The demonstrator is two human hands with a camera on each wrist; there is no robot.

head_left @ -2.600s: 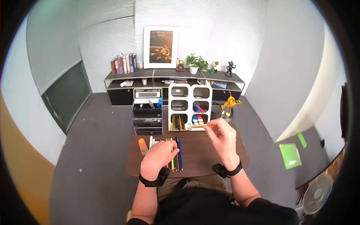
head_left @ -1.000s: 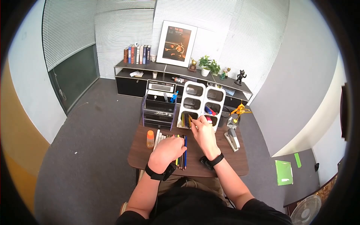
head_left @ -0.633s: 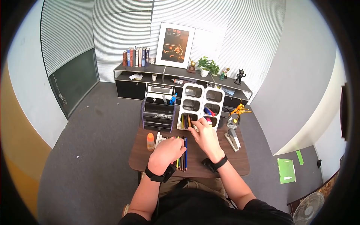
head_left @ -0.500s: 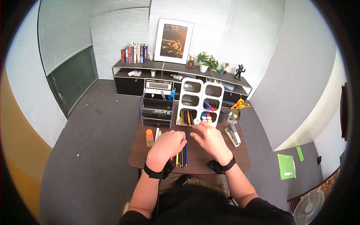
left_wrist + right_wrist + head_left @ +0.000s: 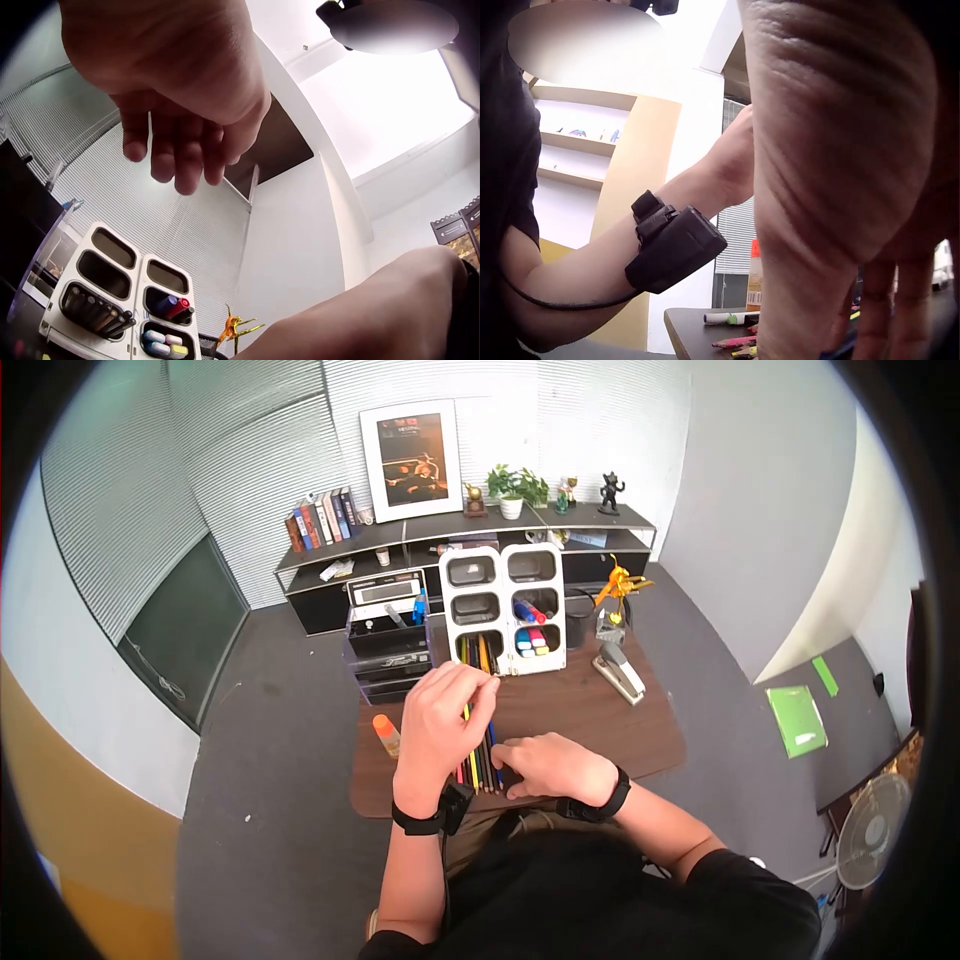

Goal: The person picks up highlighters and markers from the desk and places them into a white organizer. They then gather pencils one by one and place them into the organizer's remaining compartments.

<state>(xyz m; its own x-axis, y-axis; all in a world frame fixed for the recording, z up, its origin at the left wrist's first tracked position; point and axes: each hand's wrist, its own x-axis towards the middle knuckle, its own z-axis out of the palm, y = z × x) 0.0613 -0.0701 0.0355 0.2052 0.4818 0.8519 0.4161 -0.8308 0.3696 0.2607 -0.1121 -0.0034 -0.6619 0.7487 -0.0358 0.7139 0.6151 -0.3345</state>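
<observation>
Colored pencils lie side by side on the brown table, partly covered by my hands. My left hand is raised over their far end, in front of the white organizer. In the left wrist view its fingers hang loosely bent with nothing between them. Low near the table's front edge, my right hand has its fingertips at the row's right side, by the blue pencil. Its fingers point down in the right wrist view. Pencils stand in the organizer's lower left compartment.
Highlighters and markers fill two right compartments. A dark drawer unit stands left of the organizer. An orange-capped bottle is at the table's left, a stapler at the right, before an orange ornament.
My right hand has come back from the organizer's lower left compartment to the pencils near the front edge. My left hand has lifted off the row and moved forward. The head view has turned.
</observation>
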